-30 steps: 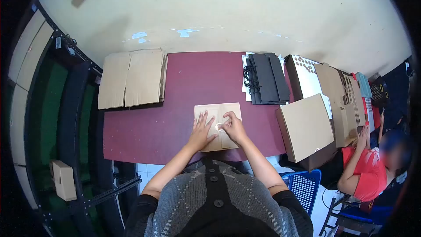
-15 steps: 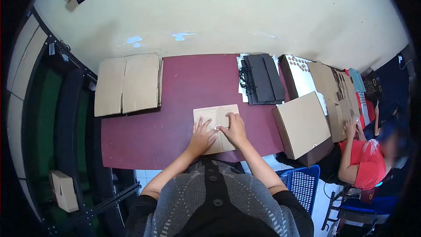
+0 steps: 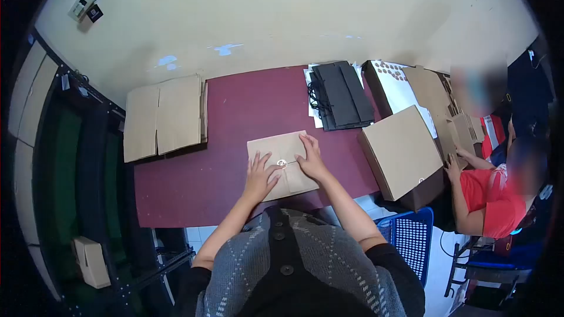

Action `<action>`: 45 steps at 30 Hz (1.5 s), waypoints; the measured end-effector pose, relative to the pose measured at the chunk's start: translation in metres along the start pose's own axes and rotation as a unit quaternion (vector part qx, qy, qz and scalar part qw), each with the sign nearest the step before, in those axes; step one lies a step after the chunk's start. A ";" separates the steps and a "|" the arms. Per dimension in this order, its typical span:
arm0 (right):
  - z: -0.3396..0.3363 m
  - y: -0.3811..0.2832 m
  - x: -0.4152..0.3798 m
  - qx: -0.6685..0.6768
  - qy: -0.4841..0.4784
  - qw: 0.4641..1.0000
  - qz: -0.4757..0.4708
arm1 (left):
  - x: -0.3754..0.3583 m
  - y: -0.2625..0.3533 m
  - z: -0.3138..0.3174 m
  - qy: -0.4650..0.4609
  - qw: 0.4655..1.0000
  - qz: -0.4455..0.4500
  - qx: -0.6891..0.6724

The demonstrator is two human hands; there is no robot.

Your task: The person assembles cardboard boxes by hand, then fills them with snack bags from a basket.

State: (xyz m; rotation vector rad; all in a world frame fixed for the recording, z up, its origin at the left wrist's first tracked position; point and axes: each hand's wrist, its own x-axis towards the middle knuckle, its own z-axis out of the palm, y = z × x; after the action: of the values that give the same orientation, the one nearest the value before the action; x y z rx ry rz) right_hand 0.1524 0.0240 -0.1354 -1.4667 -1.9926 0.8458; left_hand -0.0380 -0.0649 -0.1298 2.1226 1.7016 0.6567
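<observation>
A flat brown cardboard box (image 3: 264, 142) lies on the maroon table before me, with a round pale sticker (image 3: 282, 164) across the seam at its middle. My left hand (image 3: 259, 178) rests flat on the box's left part, fingers spread, with a fingertip close to the sticker. On the other side, my right hand (image 3: 311, 160) lies over the right edge. Its thumb points toward the sticker and its index finger reaches to the top right corner. Both hands are open against the cardboard and hold nothing else.
Folded cardboard boxes (image 3: 179, 114) are stacked at the table's left. Black flat bags (image 3: 343, 95) with cords lie at the back right. A brown box (image 3: 402, 152) stands at the right, beside a white sheet of round stickers (image 3: 396, 85). A co-worker in red (image 3: 490, 194) handles cardboard farther right.
My right thumb has drawn back from the sticker toward the right edge, uncovering it. My left hand stays flat on the box. The camera view has shifted slightly, and a blurred person appears behind the co-worker.
</observation>
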 end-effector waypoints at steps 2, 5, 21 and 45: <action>-0.009 0.017 -0.005 0.062 0.038 0.997 -0.036 | -0.003 0.003 -0.001 0.017 1.000 -0.014 -0.018; -0.039 0.028 -0.022 0.141 0.033 0.987 0.070 | 0.000 0.025 -0.004 0.045 0.998 -0.028 -0.038; -0.193 0.230 -0.203 0.246 0.468 0.764 0.370 | 0.080 0.220 0.183 -0.444 0.709 -0.265 -0.480; -0.204 0.115 -0.170 0.647 0.135 0.742 0.112 | 0.090 0.260 0.105 -0.133 0.711 -0.164 -0.671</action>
State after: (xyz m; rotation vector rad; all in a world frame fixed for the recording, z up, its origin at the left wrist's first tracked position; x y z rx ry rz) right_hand 0.4193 -0.0776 -0.0915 -0.8256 -0.5726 1.5336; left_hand 0.2474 -0.0330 -0.0667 0.7655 0.8132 0.9626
